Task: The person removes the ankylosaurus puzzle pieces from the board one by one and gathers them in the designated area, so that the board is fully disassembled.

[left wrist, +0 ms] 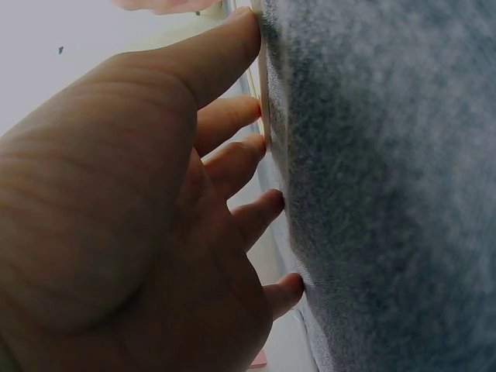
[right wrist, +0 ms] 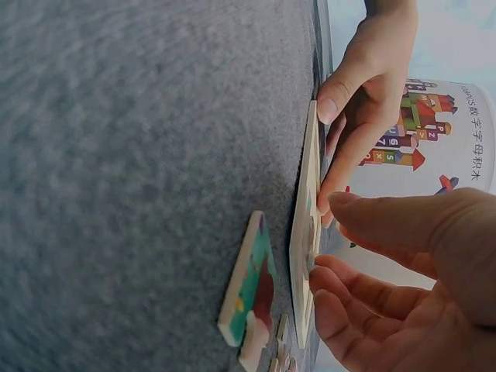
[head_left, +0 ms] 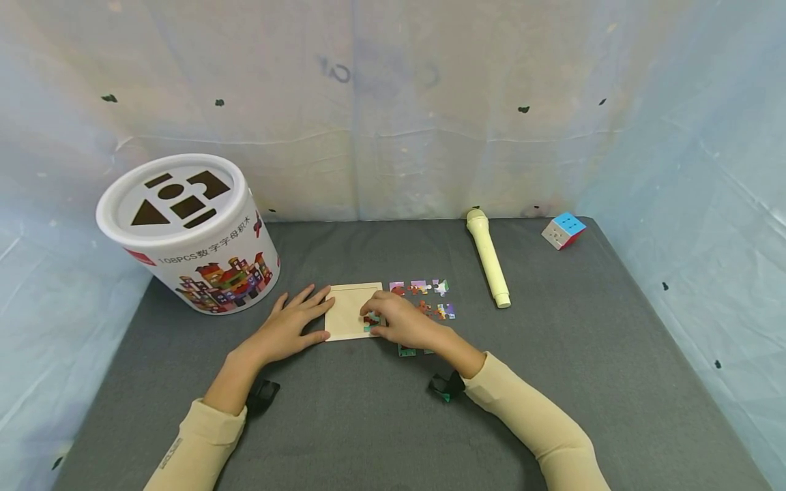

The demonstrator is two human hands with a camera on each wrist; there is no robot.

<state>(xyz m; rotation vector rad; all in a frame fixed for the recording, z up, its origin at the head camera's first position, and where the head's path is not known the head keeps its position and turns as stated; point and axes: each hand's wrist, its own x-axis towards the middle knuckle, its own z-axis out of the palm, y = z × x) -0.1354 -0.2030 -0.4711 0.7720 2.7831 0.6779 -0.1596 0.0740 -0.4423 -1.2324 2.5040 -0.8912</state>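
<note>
A pale wooden puzzle tray (head_left: 345, 310) lies flat on the grey cloth in the head view. With its fingers spread, my left hand (head_left: 284, 329) rests at the tray's left edge, thumb and fingertips touching it. Over the tray's lower right corner, my right hand (head_left: 402, 322) pinches a colourful puzzle piece (head_left: 371, 319) between thumb and fingers. Part of that piece is hidden by the fingers. The right wrist view has a loose green puzzle piece (right wrist: 249, 283) beside the tray's near edge.
Several loose puzzle pieces (head_left: 420, 287) lie right of the tray, some partly behind my right hand. A large white block bucket (head_left: 209, 245) stands at the left. Further right are a pale yellow microphone-shaped object (head_left: 489, 262) and a puzzle cube (head_left: 563, 230) near the back edge.
</note>
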